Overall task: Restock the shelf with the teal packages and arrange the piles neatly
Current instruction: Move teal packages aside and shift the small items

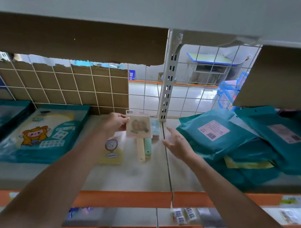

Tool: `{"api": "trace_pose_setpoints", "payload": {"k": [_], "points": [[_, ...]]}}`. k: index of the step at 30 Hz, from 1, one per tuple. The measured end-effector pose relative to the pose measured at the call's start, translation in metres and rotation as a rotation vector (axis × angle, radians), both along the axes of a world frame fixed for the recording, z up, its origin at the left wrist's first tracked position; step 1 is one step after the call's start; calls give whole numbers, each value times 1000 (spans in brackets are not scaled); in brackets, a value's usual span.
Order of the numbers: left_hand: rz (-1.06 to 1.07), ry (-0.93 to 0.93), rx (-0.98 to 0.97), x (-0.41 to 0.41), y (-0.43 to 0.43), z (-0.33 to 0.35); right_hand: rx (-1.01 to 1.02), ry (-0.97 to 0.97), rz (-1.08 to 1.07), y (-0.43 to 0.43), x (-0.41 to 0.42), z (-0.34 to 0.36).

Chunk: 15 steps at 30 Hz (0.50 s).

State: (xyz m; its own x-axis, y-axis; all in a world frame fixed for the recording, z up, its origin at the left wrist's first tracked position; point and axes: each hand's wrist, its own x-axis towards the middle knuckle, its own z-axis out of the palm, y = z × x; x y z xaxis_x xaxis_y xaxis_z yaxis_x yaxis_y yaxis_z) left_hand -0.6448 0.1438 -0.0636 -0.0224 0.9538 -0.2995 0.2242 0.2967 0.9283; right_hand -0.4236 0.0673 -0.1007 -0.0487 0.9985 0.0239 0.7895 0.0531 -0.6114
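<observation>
My left hand (115, 123) grips the left edge of a cream brush pack (138, 130) with a long handle, held over the middle of the shelf (125, 174). A green-handled brush pack (153, 131) lies just behind it. My right hand (178, 143) hovers open to the right of the brushes, touching nothing. A loose heap of teal packages (234, 140) with pink labels lies on the shelf's right side. A teal package with a cartoon figure (42, 135) tops a pile at the left.
A yellow card pack (111, 152) lies flat under my left wrist. A white slotted upright (169, 81) and wire grid (75, 83) back the shelf, with cardboard behind. The shelf above hangs low. An orange price rail (122, 199) runs along the front edge.
</observation>
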Motion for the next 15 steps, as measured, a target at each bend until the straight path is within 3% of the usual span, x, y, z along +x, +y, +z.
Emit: {"api": "trace_pose_setpoints", "payload": {"k": [7, 15], "points": [[8, 14, -71, 25, 8, -6, 27, -118, -29, 2, -4, -10], [115, 181, 41, 38, 20, -28, 12, -159, -33, 10, -3, -13]]}}
